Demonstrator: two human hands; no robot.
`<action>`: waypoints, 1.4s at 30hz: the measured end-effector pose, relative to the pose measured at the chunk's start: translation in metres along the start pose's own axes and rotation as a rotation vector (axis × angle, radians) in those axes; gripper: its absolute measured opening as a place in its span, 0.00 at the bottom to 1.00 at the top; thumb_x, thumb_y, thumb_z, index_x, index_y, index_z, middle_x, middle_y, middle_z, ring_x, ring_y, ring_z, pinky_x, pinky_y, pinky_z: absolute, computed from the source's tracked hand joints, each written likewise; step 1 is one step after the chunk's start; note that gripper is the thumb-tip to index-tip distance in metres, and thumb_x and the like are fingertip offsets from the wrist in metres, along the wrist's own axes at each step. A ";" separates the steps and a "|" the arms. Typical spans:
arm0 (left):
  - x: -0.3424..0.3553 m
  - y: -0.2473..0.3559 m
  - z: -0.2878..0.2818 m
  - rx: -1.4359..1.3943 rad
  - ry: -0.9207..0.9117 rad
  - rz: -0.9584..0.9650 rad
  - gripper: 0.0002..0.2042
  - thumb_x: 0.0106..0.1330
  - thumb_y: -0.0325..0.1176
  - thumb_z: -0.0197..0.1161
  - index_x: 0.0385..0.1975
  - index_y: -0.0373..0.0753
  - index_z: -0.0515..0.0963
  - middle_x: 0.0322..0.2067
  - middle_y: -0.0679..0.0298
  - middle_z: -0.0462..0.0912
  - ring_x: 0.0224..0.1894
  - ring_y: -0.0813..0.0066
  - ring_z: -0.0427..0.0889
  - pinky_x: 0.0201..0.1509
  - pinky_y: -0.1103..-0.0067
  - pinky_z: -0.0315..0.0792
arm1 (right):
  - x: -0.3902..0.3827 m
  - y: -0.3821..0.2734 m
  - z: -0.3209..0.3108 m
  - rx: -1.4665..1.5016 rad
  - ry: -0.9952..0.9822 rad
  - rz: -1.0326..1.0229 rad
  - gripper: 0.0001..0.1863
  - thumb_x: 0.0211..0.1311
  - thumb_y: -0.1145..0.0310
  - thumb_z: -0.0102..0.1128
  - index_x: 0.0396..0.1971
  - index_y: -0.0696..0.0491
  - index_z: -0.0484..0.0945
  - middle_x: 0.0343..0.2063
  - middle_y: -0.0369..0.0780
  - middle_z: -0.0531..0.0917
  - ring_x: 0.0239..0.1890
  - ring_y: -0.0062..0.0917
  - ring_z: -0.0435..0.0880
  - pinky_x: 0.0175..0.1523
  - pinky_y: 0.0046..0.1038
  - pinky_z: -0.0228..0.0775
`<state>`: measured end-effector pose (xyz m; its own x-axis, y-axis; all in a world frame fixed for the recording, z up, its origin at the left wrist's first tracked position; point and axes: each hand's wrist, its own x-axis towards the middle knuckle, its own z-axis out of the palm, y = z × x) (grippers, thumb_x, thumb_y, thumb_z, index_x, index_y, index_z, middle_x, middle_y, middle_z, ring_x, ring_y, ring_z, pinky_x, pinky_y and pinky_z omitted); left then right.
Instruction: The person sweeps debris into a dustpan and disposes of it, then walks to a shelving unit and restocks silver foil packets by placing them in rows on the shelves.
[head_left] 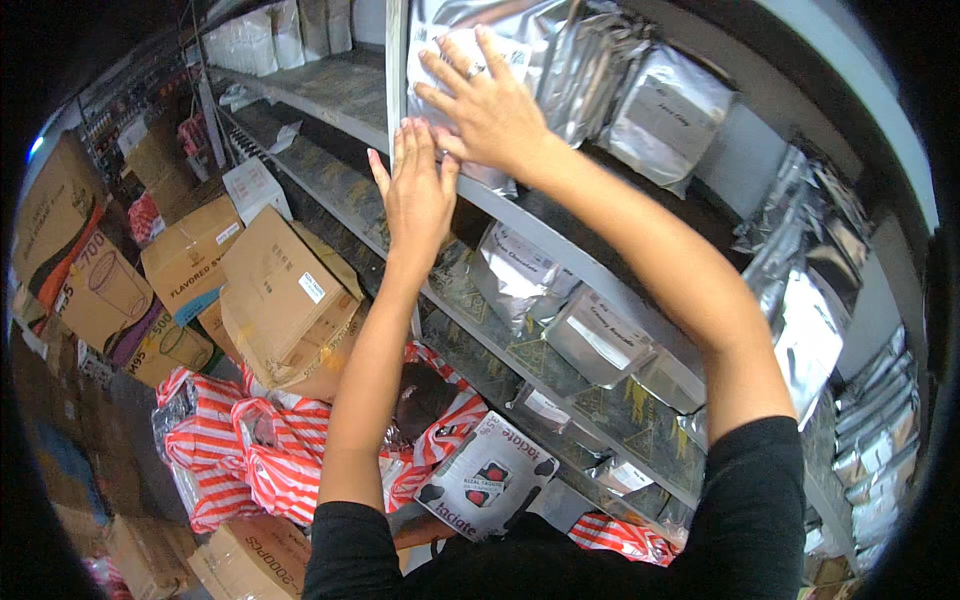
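Note:
Both my arms reach up to a metal shelf [590,262], at the top of the view. My right hand [497,115] lies flat with spread fingers on a silver foil pouch [525,30] that stands at the left end of the shelf. My left hand [417,195] is next to it, fingers stretched out, the tips at the pouch's lower left edge by the shelf's upright post [396,60]. Neither hand is wrapped round anything. Behind and to the right, several silver pouches stand in a row, one with a white label [670,115] facing out.
Labelled silver pouches [520,270] stand on the shelf below. On the left are stacked cardboard boxes [275,290] and red-and-white striped bags [270,460]. A printed white box [487,478] is close to my body. More foil packs [880,450] fill shelving on the right.

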<state>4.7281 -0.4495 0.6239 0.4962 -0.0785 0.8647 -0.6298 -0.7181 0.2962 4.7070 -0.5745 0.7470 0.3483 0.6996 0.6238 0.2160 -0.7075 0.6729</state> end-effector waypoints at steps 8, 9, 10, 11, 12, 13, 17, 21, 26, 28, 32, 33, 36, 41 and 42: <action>-0.025 0.030 -0.024 -0.182 -0.142 0.109 0.29 0.73 0.42 0.51 0.67 0.31 0.59 0.67 0.35 0.57 0.71 0.44 0.57 0.73 0.57 0.50 | 0.018 0.031 -0.046 -0.034 0.062 0.169 0.33 0.50 0.48 0.62 0.54 0.51 0.76 0.64 0.45 0.70 0.69 0.36 0.63 0.75 0.53 0.36; -0.030 0.033 -0.024 -0.195 -0.140 0.116 0.28 0.73 0.42 0.50 0.68 0.31 0.59 0.67 0.36 0.56 0.71 0.44 0.56 0.73 0.57 0.50 | 0.019 0.039 -0.052 -0.078 0.101 0.223 0.33 0.50 0.48 0.62 0.55 0.51 0.76 0.64 0.46 0.69 0.69 0.37 0.63 0.75 0.53 0.36; -0.033 0.038 -0.023 -0.191 -0.138 0.117 0.28 0.73 0.42 0.50 0.68 0.31 0.59 0.68 0.36 0.56 0.71 0.44 0.56 0.73 0.57 0.49 | 0.022 0.054 -0.047 -0.141 0.168 0.240 0.34 0.49 0.47 0.64 0.54 0.51 0.76 0.62 0.47 0.71 0.67 0.37 0.66 0.74 0.51 0.42; -0.034 0.040 -0.022 -0.185 -0.137 0.117 0.28 0.73 0.42 0.50 0.68 0.31 0.59 0.68 0.36 0.56 0.71 0.44 0.56 0.74 0.58 0.49 | 0.019 0.061 -0.041 -0.136 0.159 0.239 0.34 0.49 0.46 0.64 0.55 0.50 0.76 0.61 0.47 0.71 0.66 0.38 0.66 0.73 0.51 0.44; -0.035 0.038 -0.021 -0.171 -0.139 0.113 0.28 0.74 0.42 0.50 0.68 0.31 0.59 0.68 0.37 0.55 0.71 0.44 0.55 0.74 0.58 0.48 | 0.021 0.063 -0.036 -0.122 0.152 0.240 0.34 0.49 0.46 0.64 0.55 0.50 0.76 0.61 0.47 0.72 0.65 0.38 0.67 0.71 0.50 0.46; -0.037 0.041 -0.019 -0.186 -0.144 0.118 0.28 0.73 0.42 0.51 0.68 0.31 0.59 0.68 0.37 0.55 0.71 0.45 0.55 0.74 0.58 0.47 | 0.022 0.068 -0.036 -0.116 0.142 0.237 0.34 0.48 0.46 0.65 0.55 0.49 0.76 0.60 0.47 0.72 0.64 0.38 0.68 0.70 0.49 0.49; -0.036 0.043 -0.025 -0.155 -0.172 0.149 0.29 0.73 0.43 0.52 0.67 0.30 0.60 0.68 0.38 0.56 0.72 0.47 0.54 0.75 0.58 0.45 | 0.015 0.071 -0.034 -0.013 0.105 0.319 0.35 0.48 0.40 0.62 0.55 0.44 0.75 0.54 0.45 0.74 0.54 0.37 0.76 0.63 0.50 0.60; -0.037 0.047 -0.028 -0.084 -0.217 0.147 0.29 0.72 0.43 0.53 0.67 0.30 0.61 0.68 0.39 0.58 0.72 0.49 0.56 0.74 0.57 0.45 | 0.014 0.070 -0.027 0.062 0.128 0.332 0.37 0.48 0.40 0.63 0.57 0.43 0.75 0.53 0.44 0.75 0.51 0.36 0.80 0.58 0.53 0.66; -0.031 0.034 -0.035 -0.094 -0.257 0.160 0.29 0.73 0.45 0.51 0.67 0.32 0.61 0.68 0.40 0.57 0.72 0.49 0.57 0.74 0.56 0.45 | -0.040 0.087 -0.044 0.281 0.385 0.498 0.32 0.47 0.47 0.67 0.51 0.49 0.78 0.57 0.43 0.76 0.51 0.36 0.80 0.51 0.43 0.73; -0.032 0.038 -0.032 -0.113 -0.266 0.147 0.29 0.73 0.46 0.51 0.67 0.32 0.61 0.68 0.40 0.57 0.72 0.49 0.57 0.74 0.56 0.45 | -0.101 0.115 -0.040 0.100 0.537 1.092 0.30 0.45 0.51 0.70 0.44 0.56 0.77 0.42 0.47 0.81 0.44 0.42 0.81 0.53 0.41 0.71; -0.030 0.046 -0.036 -0.137 -0.274 0.132 0.31 0.73 0.48 0.51 0.66 0.29 0.61 0.67 0.38 0.57 0.72 0.47 0.55 0.74 0.56 0.45 | -0.236 0.188 -0.014 -0.111 0.339 1.858 0.50 0.41 0.47 0.76 0.57 0.66 0.63 0.50 0.56 0.76 0.54 0.48 0.76 0.59 0.43 0.67; -0.030 0.044 -0.035 -0.125 -0.267 0.127 0.31 0.73 0.48 0.51 0.66 0.29 0.61 0.67 0.37 0.57 0.72 0.47 0.55 0.74 0.56 0.45 | -0.254 0.192 -0.008 -0.001 0.216 1.864 0.55 0.40 0.45 0.77 0.60 0.68 0.60 0.52 0.57 0.76 0.56 0.47 0.75 0.62 0.42 0.66; -0.027 0.056 -0.033 -0.146 -0.260 0.122 0.32 0.72 0.49 0.52 0.67 0.29 0.59 0.67 0.37 0.57 0.73 0.48 0.53 0.74 0.57 0.44 | -0.298 0.220 0.004 0.418 0.276 1.691 0.56 0.36 0.44 0.79 0.57 0.71 0.66 0.56 0.58 0.73 0.59 0.43 0.74 0.62 0.36 0.66; -0.029 0.076 -0.033 -0.206 -0.319 0.095 0.32 0.73 0.49 0.51 0.68 0.30 0.59 0.68 0.39 0.56 0.73 0.49 0.53 0.74 0.56 0.44 | -0.328 0.240 0.012 0.405 0.297 1.667 0.52 0.33 0.40 0.78 0.52 0.67 0.74 0.48 0.58 0.80 0.54 0.48 0.79 0.59 0.39 0.69; -0.028 0.071 -0.035 -0.170 -0.340 0.101 0.33 0.73 0.49 0.51 0.68 0.30 0.59 0.69 0.39 0.55 0.73 0.49 0.54 0.74 0.55 0.44 | -0.318 0.224 0.019 0.375 0.230 1.663 0.52 0.33 0.40 0.77 0.52 0.67 0.74 0.48 0.58 0.80 0.53 0.48 0.79 0.58 0.38 0.70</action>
<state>4.6484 -0.4736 0.6345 0.5782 -0.3880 0.7178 -0.7615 -0.5724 0.3040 4.6621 -0.9576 0.6920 0.2817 -0.7768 0.5632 -0.0169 -0.5909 -0.8065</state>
